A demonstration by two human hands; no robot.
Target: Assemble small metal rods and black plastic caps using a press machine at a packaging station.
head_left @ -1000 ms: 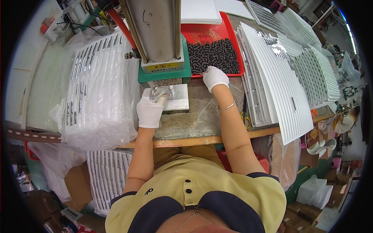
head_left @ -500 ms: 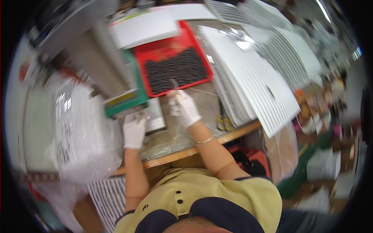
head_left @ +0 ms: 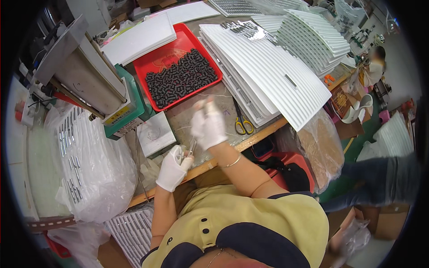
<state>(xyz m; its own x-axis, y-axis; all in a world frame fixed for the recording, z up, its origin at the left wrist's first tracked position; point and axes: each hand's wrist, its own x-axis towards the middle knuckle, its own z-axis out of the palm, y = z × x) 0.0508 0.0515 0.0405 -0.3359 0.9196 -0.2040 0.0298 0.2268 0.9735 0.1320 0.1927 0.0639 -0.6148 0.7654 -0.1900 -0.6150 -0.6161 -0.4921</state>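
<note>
In a white glove with bare fingertips, my left hand point(head_left: 173, 166) is closed near the table's front edge. A short shiny metal rod point(head_left: 192, 146) stands up out of its fingers. My right hand point(head_left: 208, 127), gloved the same way, is raised a little farther off, over the tabletop and to the right of the rod. Motion smears its fingers, so any thing in them cannot be made out. Beyond it lies a red tray point(head_left: 139, 67) with many small black cylindrical parts point(head_left: 181, 78). A square metal block point(head_left: 155, 133) sits beyond my left hand.
A green-based bench press point(head_left: 129, 119) stands at the left, beside a plastic-wrapped stack point(head_left: 100, 165). Yellow-handled scissors point(head_left: 244, 125) lie right of my right hand. White ribbed sheets point(head_left: 272, 71) carry silvery rods and overhang the wooden table edge point(head_left: 263, 133). Another person point(head_left: 374, 67) is at the far right.
My left hand has come from beside the press toward the table's front edge. My right hand has drawn back from the red tray's edge. The view has shifted, and the metal block shows more fully.
</note>
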